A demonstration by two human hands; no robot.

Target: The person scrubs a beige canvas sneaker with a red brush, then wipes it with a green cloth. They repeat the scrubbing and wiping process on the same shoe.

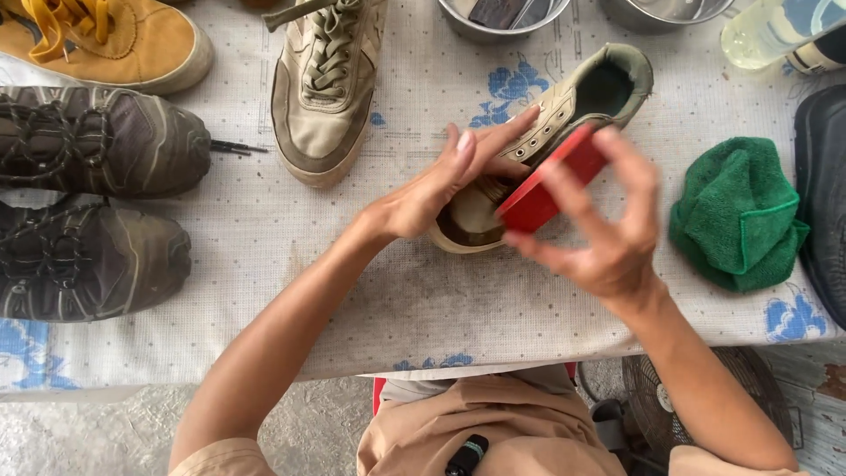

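Two hands work on one beige shoe (564, 115) lying on the table (264, 229): left hand (423, 194) steadies it, right hand (608, 238) has its grip closed around a red brush (551, 181) at the toe.

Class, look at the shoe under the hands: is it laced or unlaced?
Unlaced. The shoe shows a row of bare eyelets with no lace through them, unlike the laced olive shoe beside it.

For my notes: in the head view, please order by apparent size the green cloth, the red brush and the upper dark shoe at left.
1. Dark shoe
2. Green cloth
3. Red brush, partly hidden by the right hand, so unsure
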